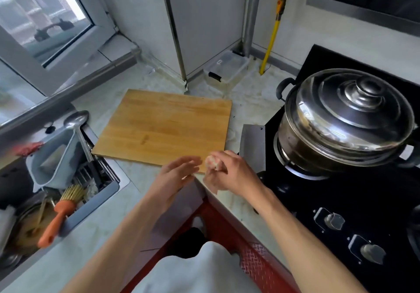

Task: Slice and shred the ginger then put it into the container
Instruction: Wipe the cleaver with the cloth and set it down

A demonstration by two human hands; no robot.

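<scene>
A pale, knobbly piece of ginger (pixel 212 162) sits between the fingertips of my right hand (pixel 229 174), held above the near right corner of the bare wooden cutting board (pixel 163 126). Just left of the ginger, my left hand (pixel 176 175) hovers with its fingers spread and holds nothing. A cleaver (pixel 252 147) lies flat on the counter to the right of the board, its blade beside the stove. A clear plastic container (pixel 226 66) with black clips stands at the back near the wall corner.
A black gas stove (pixel 341 201) carries a lidded steel steamer pot (pixel 347 120) on the right. On the left, the sink (pixel 68 192) holds a grey caddy, a ladle and an orange brush. A yellow-handled tool (pixel 272 35) leans on the back wall.
</scene>
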